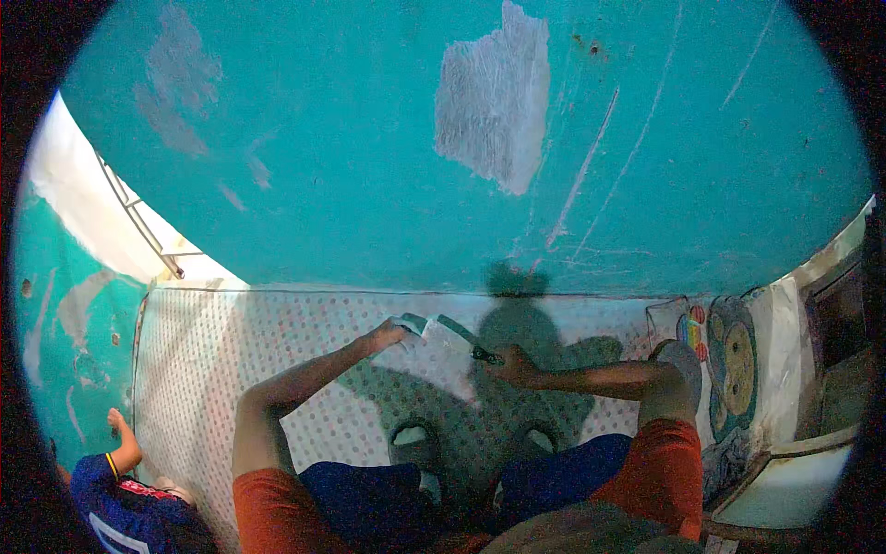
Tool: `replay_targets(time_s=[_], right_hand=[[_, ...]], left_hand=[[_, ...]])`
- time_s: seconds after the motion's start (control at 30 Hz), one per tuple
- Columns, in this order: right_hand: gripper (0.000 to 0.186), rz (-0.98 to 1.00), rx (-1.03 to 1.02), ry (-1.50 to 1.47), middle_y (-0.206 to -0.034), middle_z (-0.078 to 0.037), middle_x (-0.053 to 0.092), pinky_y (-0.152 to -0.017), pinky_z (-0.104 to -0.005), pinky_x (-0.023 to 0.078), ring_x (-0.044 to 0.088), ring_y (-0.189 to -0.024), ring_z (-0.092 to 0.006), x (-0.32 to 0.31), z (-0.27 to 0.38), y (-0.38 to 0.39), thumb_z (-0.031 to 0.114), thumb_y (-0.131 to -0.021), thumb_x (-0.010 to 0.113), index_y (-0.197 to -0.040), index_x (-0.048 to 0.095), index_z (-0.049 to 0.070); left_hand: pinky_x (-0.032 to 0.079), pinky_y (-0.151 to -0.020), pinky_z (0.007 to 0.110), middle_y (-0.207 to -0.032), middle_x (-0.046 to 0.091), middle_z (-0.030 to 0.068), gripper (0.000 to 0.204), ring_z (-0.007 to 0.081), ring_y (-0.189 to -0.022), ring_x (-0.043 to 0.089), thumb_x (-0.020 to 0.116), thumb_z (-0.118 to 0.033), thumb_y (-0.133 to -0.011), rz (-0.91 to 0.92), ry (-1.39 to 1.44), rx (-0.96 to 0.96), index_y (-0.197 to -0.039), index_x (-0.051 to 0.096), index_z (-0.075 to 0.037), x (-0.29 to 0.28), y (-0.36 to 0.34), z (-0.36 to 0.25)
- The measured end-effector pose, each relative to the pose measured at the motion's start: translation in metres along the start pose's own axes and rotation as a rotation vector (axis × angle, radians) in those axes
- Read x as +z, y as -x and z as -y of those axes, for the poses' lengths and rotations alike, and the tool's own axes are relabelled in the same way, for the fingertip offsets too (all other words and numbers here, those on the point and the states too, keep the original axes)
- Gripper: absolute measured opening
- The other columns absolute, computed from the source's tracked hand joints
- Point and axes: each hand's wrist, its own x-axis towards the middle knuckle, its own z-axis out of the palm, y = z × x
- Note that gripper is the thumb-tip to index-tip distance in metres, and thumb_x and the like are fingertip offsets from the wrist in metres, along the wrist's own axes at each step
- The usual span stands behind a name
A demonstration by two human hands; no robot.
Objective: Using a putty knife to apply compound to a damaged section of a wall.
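Note:
My left hand (389,335) is closed around a flat grey piece (412,323) with a pale edge; its exact kind does not show. Just to its right, my right hand (513,365) grips the dark handle of a blade-like tool (460,331). The tool's narrow grey-green blade slants up and left, its tip close to the grey piece; whether they touch is unclear. Both hands are held out over the dotted floor covering (212,342), in front of the teal wall (351,166).
The wall has a bare grey patch (494,102) and pale scratches. A person in a dark blue shirt (138,508) is low at the left. On the right lie a mat with a round face design (736,365) and a light board (784,489). A metal frame (138,217) stands at far left.

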Motion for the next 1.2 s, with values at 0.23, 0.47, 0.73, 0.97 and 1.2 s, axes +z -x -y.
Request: replay_targets(time_s=[0.23,0.47,0.73,0.97,1.2], right_hand=[[0.038,-0.075,-0.048,0.272,-0.062,-0.015,0.058,-0.056,-0.0397,0.042,0.057,-0.058,-0.0250,0.011,-0.015,0.000,0.038,-0.072,0.066,-0.075,0.063,0.000],[0.037,-0.182,-0.033,0.156,-0.065,-0.013,0.059,-0.060,-0.0406,0.044,0.058,-0.063,-0.0248,0.027,-0.040,0.000,0.036,-0.074,0.065,-0.076,0.062,-0.001],[0.035,-0.032,0.126,-0.097,-0.052,-0.008,0.055,-0.049,-0.0374,0.043,0.054,-0.048,-0.0190,0.008,-0.010,-0.004,0.035,-0.073,0.066,-0.066,0.060,0.001],[0.039,0.012,-0.041,-0.083,-0.052,-0.010,0.054,-0.047,-0.0375,0.040,0.053,-0.047,-0.0201,0.026,0.005,-0.008,0.038,-0.072,0.065,-0.061,0.057,0.002],[0.045,-0.792,-0.112,0.447,-0.059,-0.012,0.058,-0.048,-0.0369,0.044,0.056,-0.051,-0.0243,0.065,-0.060,-0.009,0.045,-0.073,0.064,-0.069,0.061,0.000]], left_hand=[[0.048,-0.070,0.032,-0.087,0.062,0.0117,0.029,0.0174,-0.075,0.059,0.051,-0.028,-0.083,0.003,-0.003,-0.022,-0.095,0.062,-0.003,0.000,-0.002,-0.004],[0.047,-0.070,0.031,-0.086,0.061,0.0110,0.028,0.0168,-0.075,0.058,0.051,-0.027,-0.083,-0.006,-0.009,-0.033,-0.094,0.062,-0.003,-0.001,0.009,-0.007],[0.047,-0.070,0.031,-0.085,0.061,0.0103,0.027,0.0162,-0.075,0.058,0.052,-0.026,-0.083,-0.012,0.011,-0.060,-0.093,0.062,-0.004,-0.004,0.011,-0.002],[0.047,-0.070,0.030,-0.084,0.061,0.0096,0.026,0.0156,-0.075,0.057,0.052,-0.025,-0.083,-0.042,0.065,-0.129,-0.093,0.062,-0.004,-0.002,0.030,0.013],[0.047,-0.071,0.030,-0.083,0.060,0.0090,0.025,0.0151,-0.074,0.057,0.052,-0.025,-0.083,0.003,0.126,-0.115,-0.092,0.062,-0.004,-0.006,-0.003,-0.010]])
